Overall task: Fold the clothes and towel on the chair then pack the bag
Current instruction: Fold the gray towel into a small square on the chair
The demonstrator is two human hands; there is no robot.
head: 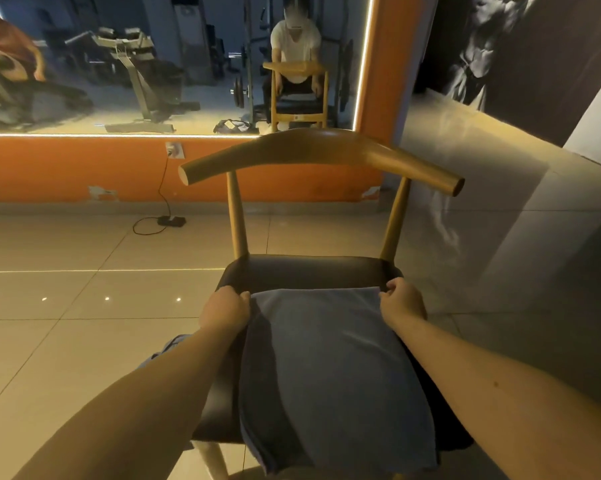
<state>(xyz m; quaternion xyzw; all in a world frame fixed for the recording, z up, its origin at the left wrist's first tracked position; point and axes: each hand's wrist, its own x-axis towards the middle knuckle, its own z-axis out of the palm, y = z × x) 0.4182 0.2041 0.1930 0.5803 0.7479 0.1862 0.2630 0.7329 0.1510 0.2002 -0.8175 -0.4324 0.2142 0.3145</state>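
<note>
Your left hand [224, 308] is curled shut on the far left corner of the blue towel [330, 375], fingers hooked over its edge, and your right hand [401, 301] pinches the far right corner the same way, so the towel's far edge runs straight between your two fists. Both forearms reach in from the near corners of the view, one along each side of the cloth. The towel lies doubled over on the black seat [306, 270] of the chair [321, 152]; a second layer shows along its left and near edges, and its near end hangs over the front of the seat. The strip of seat beyond your hands is bare, right up to the two wooden posts that carry the curved backrest. Something dark lies under the towel on the right side, but you cannot tell what it is. The chair stands on a pale tiled floor [67, 341]. Beyond it runs an orange wall with a lit mirror [119, 64], where gym machines, the chair and a seated person in a white shirt are reflected, and a dark bag [231, 126] shows in the reflection on the floor beside the chair.
</note>
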